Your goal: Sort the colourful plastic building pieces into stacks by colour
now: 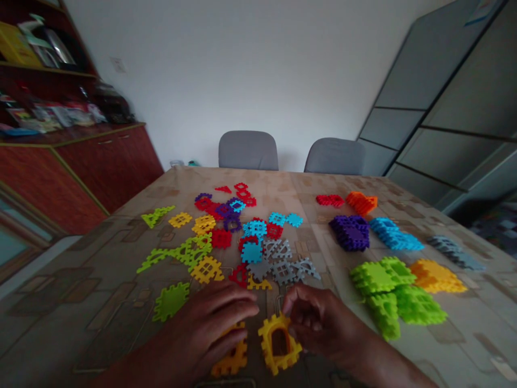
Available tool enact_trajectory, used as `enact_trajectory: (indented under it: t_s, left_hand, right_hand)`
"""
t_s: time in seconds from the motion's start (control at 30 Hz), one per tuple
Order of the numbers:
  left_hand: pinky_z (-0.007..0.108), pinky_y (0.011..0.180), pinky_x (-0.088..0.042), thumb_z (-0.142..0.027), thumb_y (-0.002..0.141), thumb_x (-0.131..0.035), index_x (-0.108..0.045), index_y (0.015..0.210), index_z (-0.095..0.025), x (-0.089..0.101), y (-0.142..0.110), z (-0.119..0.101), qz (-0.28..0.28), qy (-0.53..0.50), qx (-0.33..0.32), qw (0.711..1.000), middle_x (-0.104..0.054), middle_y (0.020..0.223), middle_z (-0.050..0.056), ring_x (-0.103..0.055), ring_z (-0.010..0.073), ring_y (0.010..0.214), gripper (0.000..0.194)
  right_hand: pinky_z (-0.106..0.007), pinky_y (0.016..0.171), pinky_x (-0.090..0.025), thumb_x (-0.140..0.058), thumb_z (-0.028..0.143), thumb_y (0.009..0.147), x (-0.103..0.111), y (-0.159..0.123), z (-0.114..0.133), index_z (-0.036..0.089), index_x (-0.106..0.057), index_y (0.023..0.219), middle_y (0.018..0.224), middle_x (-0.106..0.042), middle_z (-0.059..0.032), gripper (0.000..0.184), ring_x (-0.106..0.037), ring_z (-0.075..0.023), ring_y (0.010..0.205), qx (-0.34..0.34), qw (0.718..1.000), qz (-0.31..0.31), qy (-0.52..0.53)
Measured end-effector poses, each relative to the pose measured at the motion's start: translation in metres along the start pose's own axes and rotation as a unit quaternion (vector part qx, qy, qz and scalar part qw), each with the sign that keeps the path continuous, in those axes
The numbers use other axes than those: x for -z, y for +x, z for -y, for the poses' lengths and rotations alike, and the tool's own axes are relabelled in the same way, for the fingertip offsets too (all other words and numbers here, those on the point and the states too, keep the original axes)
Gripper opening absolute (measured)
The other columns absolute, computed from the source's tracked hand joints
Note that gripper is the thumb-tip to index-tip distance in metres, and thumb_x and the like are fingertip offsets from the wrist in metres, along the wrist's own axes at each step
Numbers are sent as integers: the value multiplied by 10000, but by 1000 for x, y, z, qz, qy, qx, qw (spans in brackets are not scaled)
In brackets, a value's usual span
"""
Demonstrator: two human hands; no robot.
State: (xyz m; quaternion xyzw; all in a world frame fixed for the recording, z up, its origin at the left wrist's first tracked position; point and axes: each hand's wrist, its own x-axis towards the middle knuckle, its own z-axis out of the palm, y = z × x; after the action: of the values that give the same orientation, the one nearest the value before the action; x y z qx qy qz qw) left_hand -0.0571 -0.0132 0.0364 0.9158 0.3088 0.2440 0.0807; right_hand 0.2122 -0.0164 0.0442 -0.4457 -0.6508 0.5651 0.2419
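My left hand [205,328] lies over an orange-yellow plastic waffle block piece [234,360], with its fingers across the piece's upper part. My right hand [313,323] grips a yellow plastic waffle block piece [279,345] with a window-like opening, standing tilted on the table. The two hands are close together, and the yellow piece sits between them. A loose pile of mixed pieces [238,242] in red, blue, grey, purple and yellow lies just beyond my fingers. A green piece [171,302] lies left of my left hand.
Sorted stacks of green [383,285], yellow [436,276], blue [396,234], purple [349,233], grey [454,252], orange [361,203] and red [330,200] pieces stand on the patterned tablecloth [92,318] to the right. A wooden cabinet [109,161] stands at the left, and grey chairs [248,151] stand beyond the table.
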Motion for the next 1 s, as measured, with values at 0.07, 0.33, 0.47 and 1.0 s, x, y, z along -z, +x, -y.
enact_trajectory:
  t_s: [0.07,0.33,0.47,1.0]
  left_hand:
    - [307,930,-548,-371,1065,-495,-658,1205,-264,-1,3,-2,44,-9,-1,999,-748,1169,43,-687,224,1046,240]
    - [328,915,-557,-311,982,-651,-674,1207,-270,2,13,-10,124,-42,30,991,-737,1211,50,-682,246,1070,230]
    - [381,992,-545,-356,898,-763,-652,1296,-277,8,8,-3,167,-50,65,982,-699,1316,63,-646,293,1186,420]
    - [546,1135,-426,-334,744,-898,-392,1562,-293,13,-10,-8,291,-71,148,943,-468,1565,155,-487,399,1396,963]
  right_hand:
    - [-197,516,-317,-632,187,752,-2,2,-4,209,-538,811,620,-488,80,113,-429,-83,539,-2,999,-19,-48]
    - [-238,519,-393,-678,241,813,6,-8,1,211,-638,943,644,-672,20,139,-608,-152,551,-40,965,-29,-257]
    - [-346,854,-530,-766,222,758,8,-15,7,216,-675,1142,1136,-723,-84,395,-670,-250,1012,34,941,-22,-337]
    - [-475,1077,-444,-914,310,680,-19,-5,3,145,-650,1277,1327,-631,-149,673,-559,-347,1224,19,893,49,-446]
